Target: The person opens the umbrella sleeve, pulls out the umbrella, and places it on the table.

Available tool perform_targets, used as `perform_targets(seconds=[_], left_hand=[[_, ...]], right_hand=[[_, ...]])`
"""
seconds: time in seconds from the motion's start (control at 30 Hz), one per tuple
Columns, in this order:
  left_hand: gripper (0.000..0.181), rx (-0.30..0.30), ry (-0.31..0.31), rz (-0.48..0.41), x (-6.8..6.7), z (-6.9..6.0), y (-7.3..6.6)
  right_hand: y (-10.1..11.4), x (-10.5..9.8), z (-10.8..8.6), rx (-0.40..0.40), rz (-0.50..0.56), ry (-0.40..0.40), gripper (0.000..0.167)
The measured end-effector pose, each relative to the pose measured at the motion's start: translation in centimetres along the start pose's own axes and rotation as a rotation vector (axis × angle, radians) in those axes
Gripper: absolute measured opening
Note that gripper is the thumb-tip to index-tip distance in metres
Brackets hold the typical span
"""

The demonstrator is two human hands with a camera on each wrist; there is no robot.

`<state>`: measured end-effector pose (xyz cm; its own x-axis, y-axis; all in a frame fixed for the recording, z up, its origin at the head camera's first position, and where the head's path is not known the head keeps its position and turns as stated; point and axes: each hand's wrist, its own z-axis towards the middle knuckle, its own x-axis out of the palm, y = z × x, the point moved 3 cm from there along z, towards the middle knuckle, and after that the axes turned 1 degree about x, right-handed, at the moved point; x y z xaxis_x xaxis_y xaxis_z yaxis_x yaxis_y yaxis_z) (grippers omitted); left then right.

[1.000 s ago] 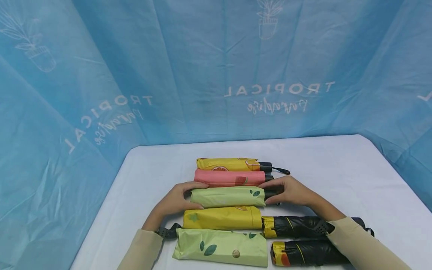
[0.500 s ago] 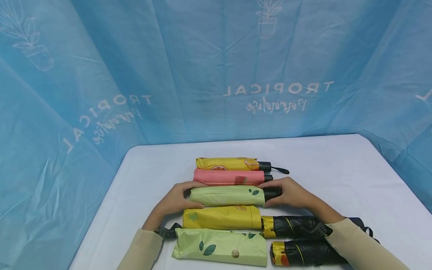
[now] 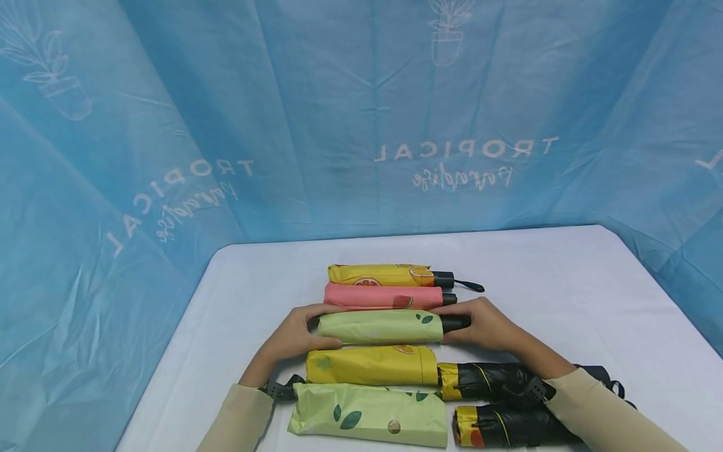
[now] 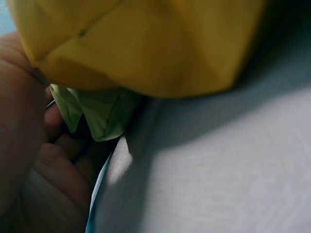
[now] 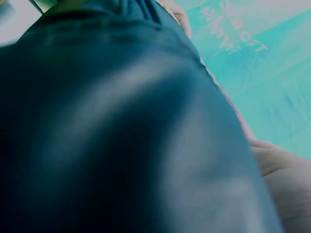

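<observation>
In the head view a folded light-green umbrella (image 3: 378, 326) with leaf prints and a black handle lies sideways on the table. My left hand (image 3: 296, 333) holds its left end, thumb on the near side and fingers on the far side. The right hand (image 3: 482, 323) grips the other end, around the black handle (image 3: 454, 322). Just beyond it lies a pink folded umbrella (image 3: 378, 297), close to my fingertips. Nearer to me is a yellow sleeved umbrella (image 3: 369, 366). In the left wrist view yellow fabric (image 4: 146, 43) covers much of the scene, with a green end (image 4: 104, 114) by the fingers.
A yellow orange-print umbrella (image 3: 381, 275) lies farthest back. At the front is a wide green leaf-print one (image 3: 369, 415). Two black-and-yellow umbrellas (image 3: 491, 381) lie at the right under my forearm. White cloth (image 3: 254, 276) covers the table; a blue curtain (image 3: 316, 125) hangs behind.
The green umbrella has shifted very slightly away from me, toward the pink one. My right thumb has moved a little along the handle; the strap end seen earlier is now hidden.
</observation>
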<state>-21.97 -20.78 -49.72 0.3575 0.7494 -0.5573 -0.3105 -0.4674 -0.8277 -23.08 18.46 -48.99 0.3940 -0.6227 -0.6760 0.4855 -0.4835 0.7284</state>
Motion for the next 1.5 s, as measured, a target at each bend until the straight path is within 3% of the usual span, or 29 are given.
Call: perform_targets(seconds=[0.17, 0.33, 0.57, 0.77, 1.0, 1.27, 1.5], left_hand=[[0.054, -0.013, -0.013, 0.005, 0.0, -0.1, -0.1], [0.054, 0.012, -0.023, -0.023, -0.1, -0.2, -0.3], [0.052, 0.112, -0.037, -0.145, -0.6, -0.1, -0.9], [0.055, 0.123, -0.017, -0.233, -0.7, -0.1, -1.4], [0.068, 0.101, -0.025, -0.216, -0.5, 0.0, -1.8], [0.063, 0.092, -0.054, -0.183, -0.6, -0.1, -2.9], [0.057, 0.132, -0.070, -0.173, -0.8, -0.1, -3.6]], right_hand=[[-0.1, -0.1, 0.1, 0.025, 0.046, -0.002, 0.051], [0.1, -0.2, 0.0, 0.056, 0.099, -0.001, 0.052], [0.6, -0.9, -0.4, 0.063, 0.212, -0.033, 0.051], [0.8, -1.5, -0.9, 0.129, 0.290, -0.107, 0.048], [1.0, -2.0, -1.2, 0.153, 0.361, -0.172, 0.046], [1.4, -2.3, -1.6, 0.176, 0.429, -0.179, 0.047], [1.6, -2.5, -1.8, 0.156, 0.456, -0.184, 0.046]])
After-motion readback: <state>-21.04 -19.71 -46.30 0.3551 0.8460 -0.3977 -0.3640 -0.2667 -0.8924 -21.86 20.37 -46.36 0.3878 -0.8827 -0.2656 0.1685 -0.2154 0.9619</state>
